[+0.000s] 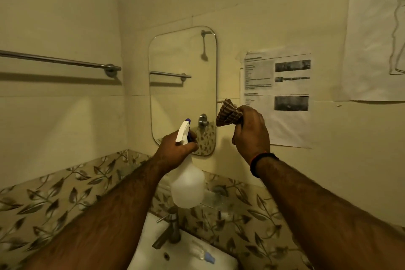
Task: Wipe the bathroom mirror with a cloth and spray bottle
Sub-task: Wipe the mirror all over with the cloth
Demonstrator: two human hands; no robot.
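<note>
A tall mirror (183, 85) with rounded corners hangs on the cream wall ahead. My left hand (174, 149) grips the neck of a white spray bottle (187, 184); its white and purple nozzle points up at the mirror's lower part. My right hand (249, 131) is raised just right of the mirror's lower edge, closed on a bunched brown striped cloth (228, 114). The cloth is close to the mirror's right rim; whether it touches the glass is unclear.
A white sink (153, 254) with a metal tap (169, 234) lies below, a small bottle (202, 255) on its rim. A metal towel bar (59, 60) runs along the left wall. Printed sheets (277, 94) are taped to the wall on the right. Leaf-patterned tiles band the wall.
</note>
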